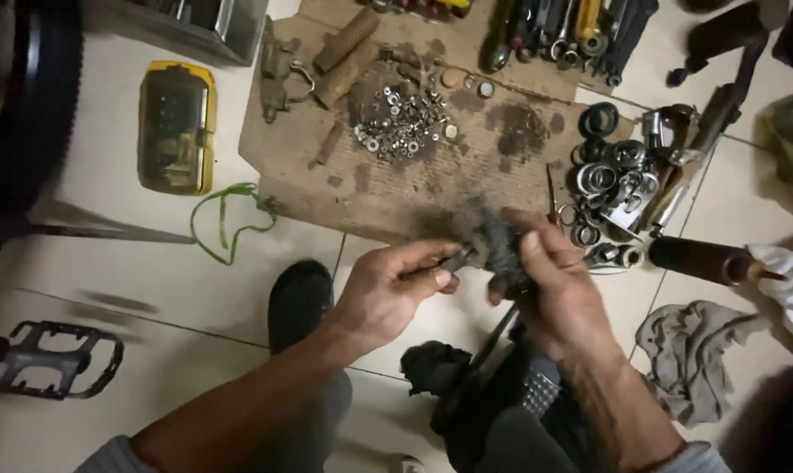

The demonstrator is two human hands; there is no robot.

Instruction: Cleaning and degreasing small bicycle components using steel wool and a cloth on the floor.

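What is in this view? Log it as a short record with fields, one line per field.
setting: tiled floor, seen from above
left hand: left hand pinches a small dark metal part
right hand: right hand grips a dark, blurred greasy piece
work surface: stained cardboard sheet with a pile of nuts and washers
right of cardboard: rings and bearings
left side: yellow case, green cord, bicycle pedal
lower right: grey rag
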